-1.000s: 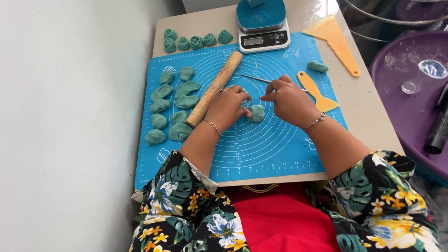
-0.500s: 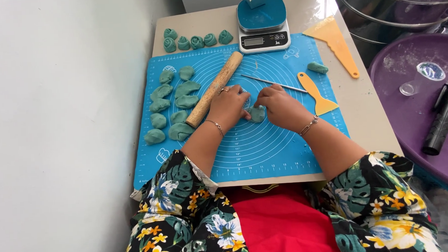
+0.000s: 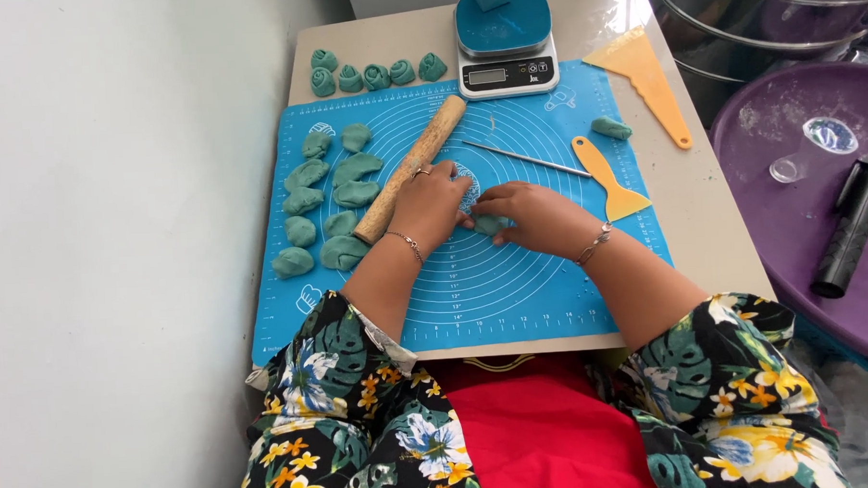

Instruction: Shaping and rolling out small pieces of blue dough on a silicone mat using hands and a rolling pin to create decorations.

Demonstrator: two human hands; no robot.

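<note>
A small teal dough piece lies near the middle of the blue baking mat. My left hand and my right hand both press on it from either side, fingers curled over it, so most of the piece is hidden. A wooden rolling pin rests diagonally just left of my left hand. A thin metal stick lies beyond my right hand.
Several unshaped teal dough lumps sit on the mat's left part, several shaped ones along the table's far edge. A kitchen scale, two orange scrapers and a lone dough piece lie farther off. A purple tray stands at right.
My right hand has drawn in leftward and both hands have closed over the dough piece at the mat's middle. The camera view shifted slightly.
</note>
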